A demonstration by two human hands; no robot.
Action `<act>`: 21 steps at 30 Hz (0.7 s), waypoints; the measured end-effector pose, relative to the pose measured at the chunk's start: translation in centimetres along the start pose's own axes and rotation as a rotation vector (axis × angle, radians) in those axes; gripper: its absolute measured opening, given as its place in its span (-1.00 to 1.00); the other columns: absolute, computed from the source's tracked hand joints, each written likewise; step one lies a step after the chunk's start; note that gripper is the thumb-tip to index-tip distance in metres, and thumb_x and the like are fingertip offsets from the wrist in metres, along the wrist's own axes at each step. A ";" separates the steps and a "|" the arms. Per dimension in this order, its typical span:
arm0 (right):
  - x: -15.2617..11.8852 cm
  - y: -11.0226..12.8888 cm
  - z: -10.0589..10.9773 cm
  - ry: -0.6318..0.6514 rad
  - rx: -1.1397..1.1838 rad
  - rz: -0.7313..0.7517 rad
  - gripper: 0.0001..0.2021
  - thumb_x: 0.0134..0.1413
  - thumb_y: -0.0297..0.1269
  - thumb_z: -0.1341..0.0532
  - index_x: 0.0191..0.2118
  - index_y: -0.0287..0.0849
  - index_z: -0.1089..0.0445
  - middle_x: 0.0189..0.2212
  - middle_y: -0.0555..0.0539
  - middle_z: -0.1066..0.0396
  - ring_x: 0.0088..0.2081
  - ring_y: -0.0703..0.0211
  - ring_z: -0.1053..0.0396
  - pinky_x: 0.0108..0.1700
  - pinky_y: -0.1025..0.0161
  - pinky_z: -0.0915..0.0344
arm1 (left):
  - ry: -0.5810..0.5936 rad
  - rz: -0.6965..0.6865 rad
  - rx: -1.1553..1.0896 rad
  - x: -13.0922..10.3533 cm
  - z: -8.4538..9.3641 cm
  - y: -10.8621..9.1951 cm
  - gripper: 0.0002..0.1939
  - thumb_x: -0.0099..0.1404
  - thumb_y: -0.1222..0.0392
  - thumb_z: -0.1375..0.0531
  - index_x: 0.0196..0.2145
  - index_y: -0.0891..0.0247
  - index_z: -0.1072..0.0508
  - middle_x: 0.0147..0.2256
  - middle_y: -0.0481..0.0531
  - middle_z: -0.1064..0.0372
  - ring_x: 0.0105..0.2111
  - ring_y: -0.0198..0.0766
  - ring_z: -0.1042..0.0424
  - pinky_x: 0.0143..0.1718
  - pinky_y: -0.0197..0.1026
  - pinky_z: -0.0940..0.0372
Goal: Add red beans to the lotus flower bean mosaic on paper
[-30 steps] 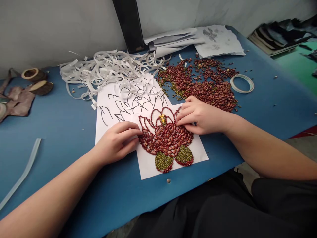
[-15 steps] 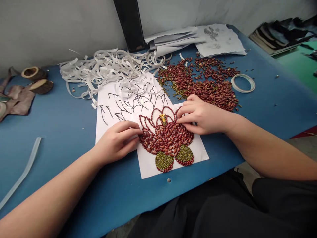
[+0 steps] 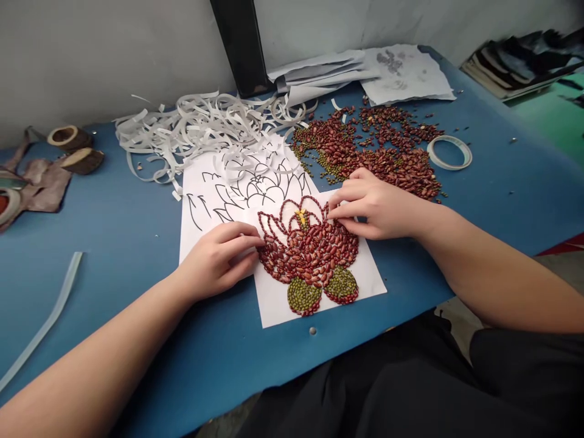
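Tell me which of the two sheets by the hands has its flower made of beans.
The front sheet, between the left hand and right hand: red and green beans form its flower, while the rear sheet is drawn in black.

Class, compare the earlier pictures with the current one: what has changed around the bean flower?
The right hand has shifted slightly away from the wearer, along the right side of the bean flower. Whether its fingers took or released a bean is unclear. The left hand stays at the flower's left edge; the flower looks unchanged.
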State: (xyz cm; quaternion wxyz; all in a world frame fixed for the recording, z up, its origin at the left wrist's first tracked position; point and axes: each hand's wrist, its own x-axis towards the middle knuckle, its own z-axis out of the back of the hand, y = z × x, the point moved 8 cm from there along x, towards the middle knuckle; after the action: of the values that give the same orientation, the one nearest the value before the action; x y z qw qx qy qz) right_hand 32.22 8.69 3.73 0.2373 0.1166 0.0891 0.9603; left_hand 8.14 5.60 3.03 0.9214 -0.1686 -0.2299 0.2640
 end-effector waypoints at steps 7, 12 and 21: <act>0.0 0.2 -0.5 0.006 0.060 0.039 -0.74 0.40 -0.37 -0.17 -0.13 -0.04 -0.64 -0.11 -0.10 -0.64 -0.16 0.06 -0.46 0.08 -0.04 -0.15 | 0.006 0.032 -0.014 -0.1 -0.1 0.3 -0.77 0.49 0.33 -0.16 0.01 0.22 -0.57 -0.06 0.16 -0.57 -0.10 -0.17 -0.61 -0.07 -0.17 -0.55; 0.2 0.4 -1.1 0.039 0.054 0.046 -0.75 0.39 -0.39 -0.17 -0.15 -0.05 -0.64 -0.14 -0.09 -0.64 -0.12 0.04 -0.47 0.07 -0.02 -0.12 | 0.026 0.065 -0.037 -0.2 -0.3 0.7 -0.76 0.48 0.31 -0.17 0.01 0.19 -0.58 -0.05 0.16 -0.58 -0.10 -0.16 -0.61 -0.05 -0.15 -0.55; 0.1 0.5 -0.8 0.026 0.066 0.063 -0.77 0.34 -0.40 -0.20 -0.20 -0.07 -0.64 -0.16 -0.10 -0.64 -0.14 0.04 -0.47 0.04 -0.01 -0.15 | 0.005 0.043 -0.044 -0.5 -0.5 0.8 -0.75 0.48 0.34 -0.18 0.03 0.19 -0.57 -0.04 0.14 -0.56 -0.09 -0.18 -0.59 -0.04 -0.18 -0.52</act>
State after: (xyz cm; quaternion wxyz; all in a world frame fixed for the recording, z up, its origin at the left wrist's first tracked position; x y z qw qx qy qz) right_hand 31.66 8.22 3.08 0.2018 0.1146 0.1200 0.9653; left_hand 7.66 5.84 2.11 0.9121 -0.1943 -0.2298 0.2784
